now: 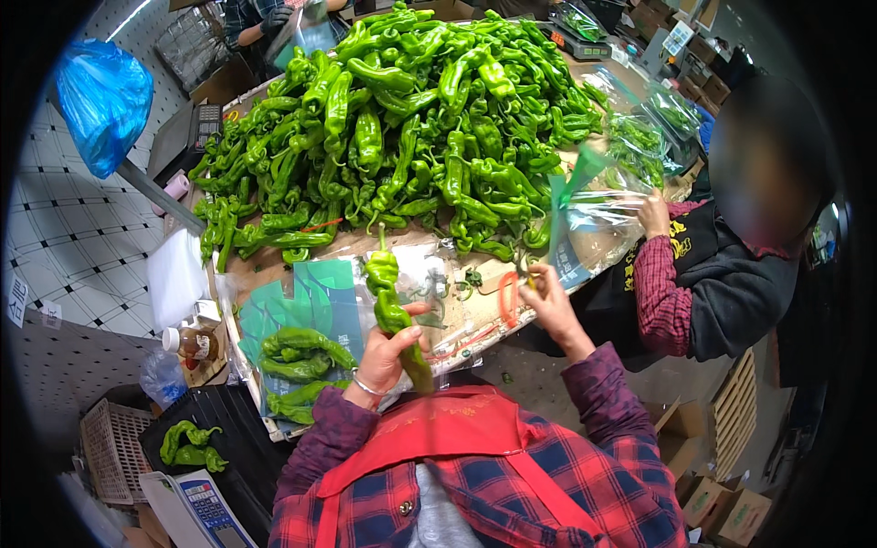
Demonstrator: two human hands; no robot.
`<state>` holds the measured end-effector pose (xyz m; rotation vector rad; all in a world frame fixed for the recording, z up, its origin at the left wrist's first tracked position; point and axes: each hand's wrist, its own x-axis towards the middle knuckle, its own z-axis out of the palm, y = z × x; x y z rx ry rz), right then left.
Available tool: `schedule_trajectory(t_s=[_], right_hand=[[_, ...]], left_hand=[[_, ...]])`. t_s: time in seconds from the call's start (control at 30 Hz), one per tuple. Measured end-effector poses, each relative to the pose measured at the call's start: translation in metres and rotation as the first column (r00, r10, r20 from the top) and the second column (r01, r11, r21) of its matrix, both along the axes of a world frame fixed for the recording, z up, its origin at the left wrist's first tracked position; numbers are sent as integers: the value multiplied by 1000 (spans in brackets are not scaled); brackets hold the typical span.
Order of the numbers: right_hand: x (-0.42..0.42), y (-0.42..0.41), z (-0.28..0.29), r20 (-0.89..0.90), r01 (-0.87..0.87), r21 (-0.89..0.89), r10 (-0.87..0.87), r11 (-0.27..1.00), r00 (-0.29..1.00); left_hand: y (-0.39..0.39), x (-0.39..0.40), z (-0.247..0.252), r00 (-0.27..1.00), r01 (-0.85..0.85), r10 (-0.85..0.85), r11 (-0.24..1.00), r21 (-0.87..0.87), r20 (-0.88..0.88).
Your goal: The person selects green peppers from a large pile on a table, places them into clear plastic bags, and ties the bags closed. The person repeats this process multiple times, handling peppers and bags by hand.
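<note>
A long, wrinkled green pepper [389, 294] is in my left hand [384, 356], stem pointing up and lower end hanging towards my red apron. My right hand [555, 308] pinches a small dark and yellow tool [526, 267], partly hidden by the fingers, above the table's near edge. Just left of those fingers is an orange-red loop [507, 299]. Beneath my left hand lie printed clear-and-green plastic bags [322, 294]. Several green peppers [301, 353] rest on the bags at the left. Beyond both hands rises a large heap of green peppers [411, 130].
At right, a co-worker's hand [654, 214] holds a plastic bag [596, 205]. Filled bags [637, 144] lie beyond. Scales stand at far left [205, 127], far right [579, 44] and lower left [205, 510]. A bottle [192, 344] sits beside the table's left edge.
</note>
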<state>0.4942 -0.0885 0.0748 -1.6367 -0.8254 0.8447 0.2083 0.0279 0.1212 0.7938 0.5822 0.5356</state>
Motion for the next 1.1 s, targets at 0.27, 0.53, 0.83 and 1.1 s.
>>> schedule_trajectory(t_s=[0.27,0.53,0.83,1.1], right_hand=[[-69,11,8,-459,-42,68,69,997,886],[-60,-9,16,-638,-182,98,203,978,743],[-49,-18,41,-231,-406,-23,391,913,891],[-50,-22,27,286,-399,-129,419,908,862]], left_hand=[[-9,18,0,992,127,-128,990,61,19],[5,-2,5,931,270,-173,918,290,-321],[2,-6,3,825,517,-311,752,409,-472],[-2,3,-27,798,569,-371,723,392,-474]])
